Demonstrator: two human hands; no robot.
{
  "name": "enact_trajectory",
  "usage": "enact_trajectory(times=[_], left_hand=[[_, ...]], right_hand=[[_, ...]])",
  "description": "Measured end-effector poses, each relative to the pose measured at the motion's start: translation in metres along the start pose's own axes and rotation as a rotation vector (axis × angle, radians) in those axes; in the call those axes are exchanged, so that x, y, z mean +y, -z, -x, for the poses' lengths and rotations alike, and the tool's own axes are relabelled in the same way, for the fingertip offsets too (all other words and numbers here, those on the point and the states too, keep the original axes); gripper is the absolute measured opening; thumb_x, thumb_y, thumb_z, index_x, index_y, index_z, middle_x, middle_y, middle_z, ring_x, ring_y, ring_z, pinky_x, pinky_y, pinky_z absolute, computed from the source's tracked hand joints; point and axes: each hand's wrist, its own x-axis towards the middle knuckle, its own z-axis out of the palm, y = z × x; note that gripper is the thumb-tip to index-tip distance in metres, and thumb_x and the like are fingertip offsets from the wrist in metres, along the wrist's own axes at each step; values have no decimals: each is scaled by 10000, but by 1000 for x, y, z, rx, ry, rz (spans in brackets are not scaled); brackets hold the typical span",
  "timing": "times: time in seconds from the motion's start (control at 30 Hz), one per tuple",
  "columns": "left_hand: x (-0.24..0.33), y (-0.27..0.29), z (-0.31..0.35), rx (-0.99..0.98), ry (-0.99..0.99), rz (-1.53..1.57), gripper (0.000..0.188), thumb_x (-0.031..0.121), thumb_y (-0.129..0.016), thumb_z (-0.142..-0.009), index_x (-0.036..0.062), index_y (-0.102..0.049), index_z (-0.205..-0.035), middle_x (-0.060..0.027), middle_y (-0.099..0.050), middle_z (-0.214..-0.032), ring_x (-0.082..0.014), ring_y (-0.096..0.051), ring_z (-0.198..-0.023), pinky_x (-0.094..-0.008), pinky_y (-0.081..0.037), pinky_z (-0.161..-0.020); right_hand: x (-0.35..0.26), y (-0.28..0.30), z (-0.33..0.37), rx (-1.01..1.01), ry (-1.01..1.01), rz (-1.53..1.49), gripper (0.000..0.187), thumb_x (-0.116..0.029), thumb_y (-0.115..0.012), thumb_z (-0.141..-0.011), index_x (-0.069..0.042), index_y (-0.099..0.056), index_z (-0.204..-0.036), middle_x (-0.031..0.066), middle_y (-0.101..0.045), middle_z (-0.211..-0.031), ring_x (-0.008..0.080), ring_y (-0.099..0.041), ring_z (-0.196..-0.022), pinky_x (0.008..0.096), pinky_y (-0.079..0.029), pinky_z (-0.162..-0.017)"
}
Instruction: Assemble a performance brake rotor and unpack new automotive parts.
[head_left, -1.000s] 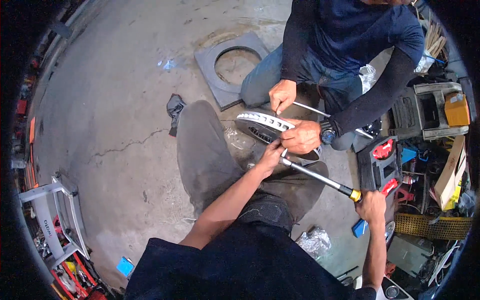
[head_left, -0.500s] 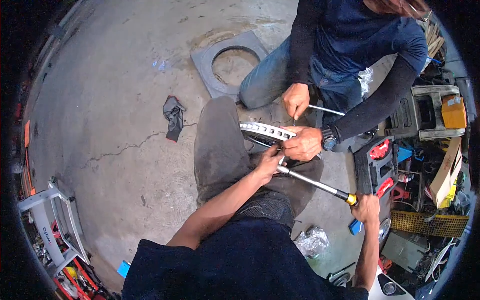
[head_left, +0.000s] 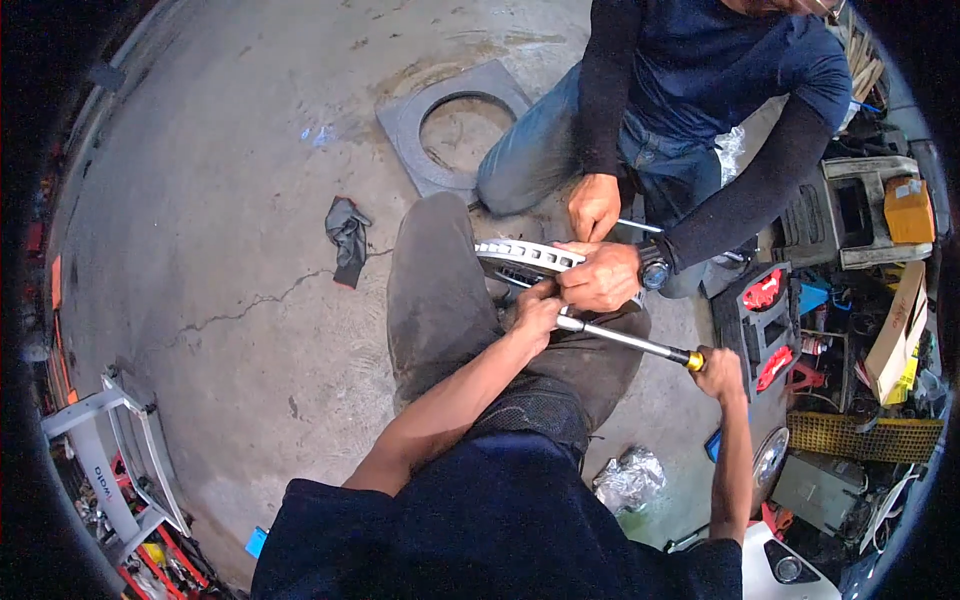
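Observation:
My right hand [head_left: 722, 376] is wrapped round the handle end of a long silver torque wrench [head_left: 640, 342] with a yellow collar. At the wrench's other end, my left hand [head_left: 537, 312] is closed about its head, beside a silver vented brake disc [head_left: 528, 252]. The disc stands on edge between my knees, its dark centre partly hidden. Across from me a co-worker's left hand [head_left: 602, 277] presses on the disc's rim, touching close to my left fingers. The co-worker's right hand [head_left: 595, 207] grips a thin metal bar [head_left: 640, 226]. The fastener at the wrench head is hidden.
A grey square plate with a round hole [head_left: 397, 125] and a dark glove [head_left: 347, 240] lie on the concrete floor. Right are a black case with red calipers [head_left: 740, 300] and stacked parts. Crumpled foil [head_left: 630, 480] lies near me; a metal frame [head_left: 85, 415] stands left.
My right hand and the wrench's handle end have swung away from me, slightly leftward. My left hand stays at the wrench head. The co-worker's right hand has shifted slightly.

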Motion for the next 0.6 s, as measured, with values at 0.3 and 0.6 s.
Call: enact_trajectory(times=[0.3,0.6], left_hand=[[17,7,1,-160,225,176,311,93,-525,-971,165,-553,-1272,-1,-617,-1042,-134,-631,-890,-376,-550,-730],[15,8,15,-188,281,51,248,160,-536,-991,160,-510,-1238,-2,-582,-960,-151,-613,-868,-473,-537,-769]], right_hand=[[-28,91,48,-43,-154,179,224,-233,-716,-686,-131,-706,-885,170,-669,-712,366,-665,-694,451,-541,-643],[-50,136,70,-81,-107,220,217,-184,-690,-667,-130,-691,-877,172,-634,-651,362,-656,-657,454,-533,-633]])
